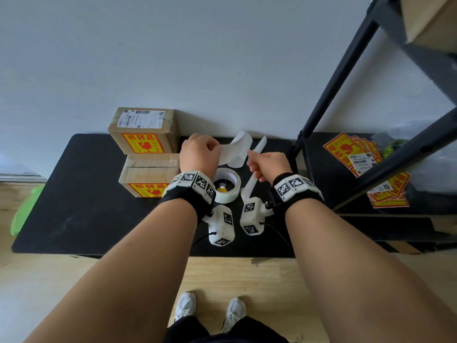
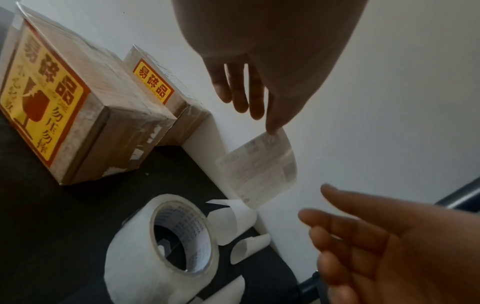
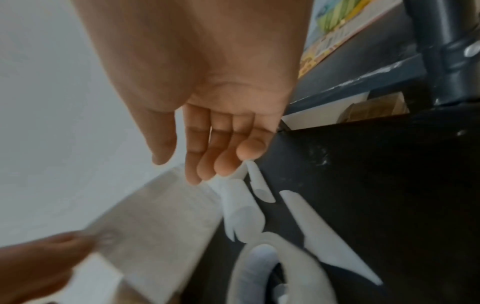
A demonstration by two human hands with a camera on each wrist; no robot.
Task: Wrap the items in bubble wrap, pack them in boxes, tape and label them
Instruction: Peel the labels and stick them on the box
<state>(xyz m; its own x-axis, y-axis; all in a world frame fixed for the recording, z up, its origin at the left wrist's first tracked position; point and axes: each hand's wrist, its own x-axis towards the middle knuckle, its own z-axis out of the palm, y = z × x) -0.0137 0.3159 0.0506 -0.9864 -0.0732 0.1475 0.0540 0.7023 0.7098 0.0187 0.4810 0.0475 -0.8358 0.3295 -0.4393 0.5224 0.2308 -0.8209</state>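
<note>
The left hand [image 1: 199, 154] pinches a shipping label [image 2: 259, 166] by its corner above the far edge of the black table [image 1: 74, 219]; the right hand [image 1: 268, 164] hangs beside it with relaxed fingers, holding nothing. Curled backing strips [image 3: 327, 232] lie below, a tape roll [image 1: 226, 185] sits nearer, and two taped boxes [image 1: 146, 131] stand to the left.

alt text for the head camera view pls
A person's left hand pinches a curling white shipping label above a black table while the right hand, fingers relaxed, hovers beside it. Below sit a white roll of packing tape and two taped cardboard boxes with yellow fragile stickers.
</note>
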